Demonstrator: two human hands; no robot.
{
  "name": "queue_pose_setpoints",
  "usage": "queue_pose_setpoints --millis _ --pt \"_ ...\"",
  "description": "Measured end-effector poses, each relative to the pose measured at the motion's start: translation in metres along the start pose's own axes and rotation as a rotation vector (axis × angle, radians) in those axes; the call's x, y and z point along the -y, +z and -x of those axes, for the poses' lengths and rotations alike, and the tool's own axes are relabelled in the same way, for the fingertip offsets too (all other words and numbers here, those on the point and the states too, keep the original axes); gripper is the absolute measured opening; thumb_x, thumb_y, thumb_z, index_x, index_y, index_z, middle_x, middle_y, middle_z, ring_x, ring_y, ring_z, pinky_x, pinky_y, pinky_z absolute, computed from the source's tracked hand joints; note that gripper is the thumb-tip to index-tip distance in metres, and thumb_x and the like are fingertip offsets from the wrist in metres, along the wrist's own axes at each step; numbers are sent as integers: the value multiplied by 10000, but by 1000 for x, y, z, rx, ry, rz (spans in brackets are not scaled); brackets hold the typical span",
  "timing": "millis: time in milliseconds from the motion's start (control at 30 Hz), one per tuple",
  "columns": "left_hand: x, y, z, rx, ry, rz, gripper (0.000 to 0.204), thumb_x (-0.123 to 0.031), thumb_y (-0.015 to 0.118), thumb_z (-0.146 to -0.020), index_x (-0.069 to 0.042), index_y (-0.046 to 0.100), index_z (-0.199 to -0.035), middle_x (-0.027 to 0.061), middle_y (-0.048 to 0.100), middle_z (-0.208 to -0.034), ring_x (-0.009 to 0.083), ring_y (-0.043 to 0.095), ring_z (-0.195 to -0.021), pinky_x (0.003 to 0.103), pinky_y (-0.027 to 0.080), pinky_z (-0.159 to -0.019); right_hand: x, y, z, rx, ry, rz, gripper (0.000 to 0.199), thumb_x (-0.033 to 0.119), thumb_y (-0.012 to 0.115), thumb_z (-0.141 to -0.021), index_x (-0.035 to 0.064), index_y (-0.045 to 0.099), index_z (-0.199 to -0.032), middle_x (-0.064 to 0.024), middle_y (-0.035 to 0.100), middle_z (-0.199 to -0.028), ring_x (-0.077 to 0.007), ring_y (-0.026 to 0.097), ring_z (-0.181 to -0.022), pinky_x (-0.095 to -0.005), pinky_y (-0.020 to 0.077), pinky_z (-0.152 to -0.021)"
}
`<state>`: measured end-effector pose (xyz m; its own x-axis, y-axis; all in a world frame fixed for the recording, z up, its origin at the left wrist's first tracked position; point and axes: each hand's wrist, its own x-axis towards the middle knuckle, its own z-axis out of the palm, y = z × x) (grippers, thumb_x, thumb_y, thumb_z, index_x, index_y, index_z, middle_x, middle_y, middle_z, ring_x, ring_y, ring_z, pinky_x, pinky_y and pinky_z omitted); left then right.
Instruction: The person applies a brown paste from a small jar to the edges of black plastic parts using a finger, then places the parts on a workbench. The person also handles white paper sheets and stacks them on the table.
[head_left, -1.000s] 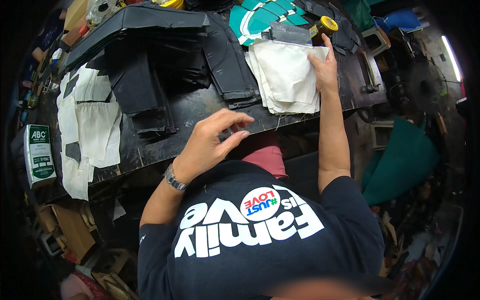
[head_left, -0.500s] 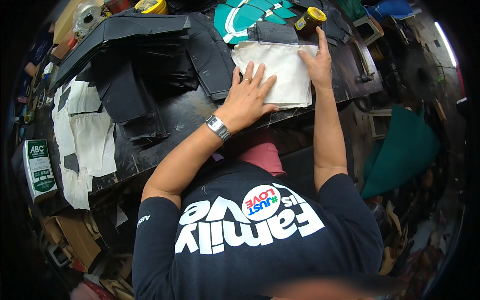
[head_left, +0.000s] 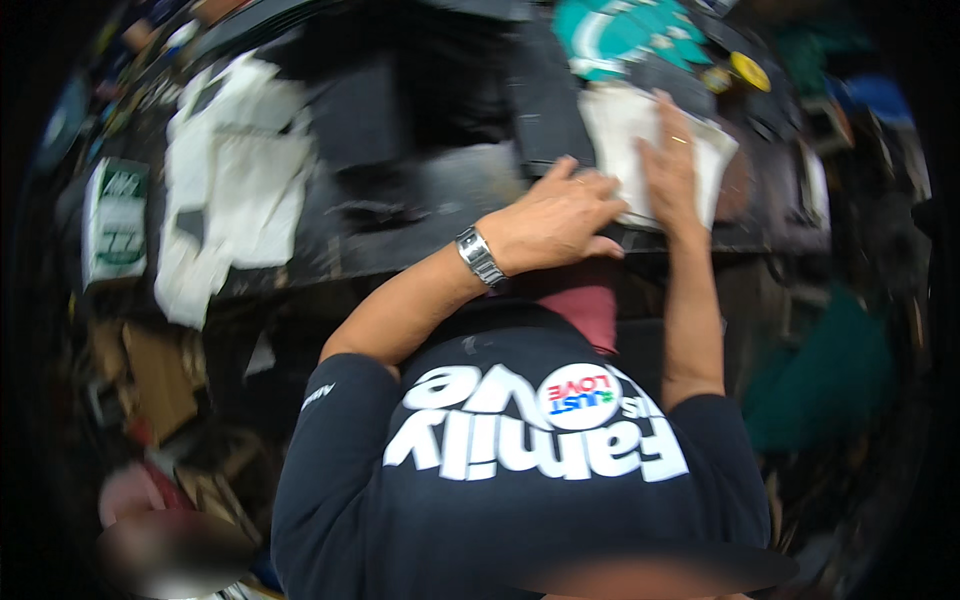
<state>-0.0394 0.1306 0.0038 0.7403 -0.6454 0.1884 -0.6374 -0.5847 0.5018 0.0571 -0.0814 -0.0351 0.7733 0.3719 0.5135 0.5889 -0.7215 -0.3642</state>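
A stack of off-white cloth sheets (head_left: 612,125) lies near the front edge of the dark table, its right corner slightly fanned. My right hand (head_left: 672,185) rests flat on the sheets, fingers stretched away from me. By the stack's lower left corner is my left hand (head_left: 555,218), thumb apart from the fingers and a metal watch at the wrist. Its fingertips are smeared by motion and reach the cloth edge; nothing shows in its grasp. A dark folded piece (head_left: 670,80) sits just beyond the sheets, beside green pieces with white trim (head_left: 630,35).
Black sheet pieces (head_left: 360,115) are piled left of the hands. More white cloth (head_left: 255,170) drapes over the front edge, near a green-and-white tin (head_left: 116,225). A yellow-lidded jar (head_left: 748,72) stands at the far right. Green fabric (head_left: 825,370) hangs at right.
The view has shifted, so the table sits further right and higher. My left hand has slid off the sheets toward their near left corner; my right hand has moved from their right edge onto the top.
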Motion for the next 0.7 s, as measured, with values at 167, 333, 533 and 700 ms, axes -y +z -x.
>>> queue_pose_setpoints --millis 167,333,533,700 --pt "21 -77 106 -556 -156 79 360 -157 784 -856 -51 695 -1189 141 715 -1139 279 703 -1018 344 562 -880 -5 -3 0 41 21 -20 612 96 568 -973 37 362 -1547 -133 389 -1590 -278 377 -1458 -374 254 -1210" --pt "71 -138 247 -929 -672 -79 241 -72 716 -916 -21 727 -1151 80 745 -1064 137 700 -924 259 547 -836 1 -5 0 43 47 -7 626 114 560 -994 68 325 -1572 -160 425 -1562 -298 402 -1445 -381 274 -1194" --pt "151 -183 418 -793 -1154 -472 401 -150 721 -884 -112 682 -1282 147 660 -1288 244 636 -1172 343 500 -983 6 -4 2 39 58 41 619 117 546 -1008 109 317 -1583 -166 416 -1567 -303 408 -1442 -394 287 -1185" --pt "192 -197 490 -697 -1611 -293 652 -401 761 -789 -166 624 -1382 239 572 -1408 367 546 -1307 415 400 -1126 6 -2 1 33 38 3 617 82 556 -988 79 339 -1566 -155 411 -1572 -303 413 -1437 -390 290 -1186"
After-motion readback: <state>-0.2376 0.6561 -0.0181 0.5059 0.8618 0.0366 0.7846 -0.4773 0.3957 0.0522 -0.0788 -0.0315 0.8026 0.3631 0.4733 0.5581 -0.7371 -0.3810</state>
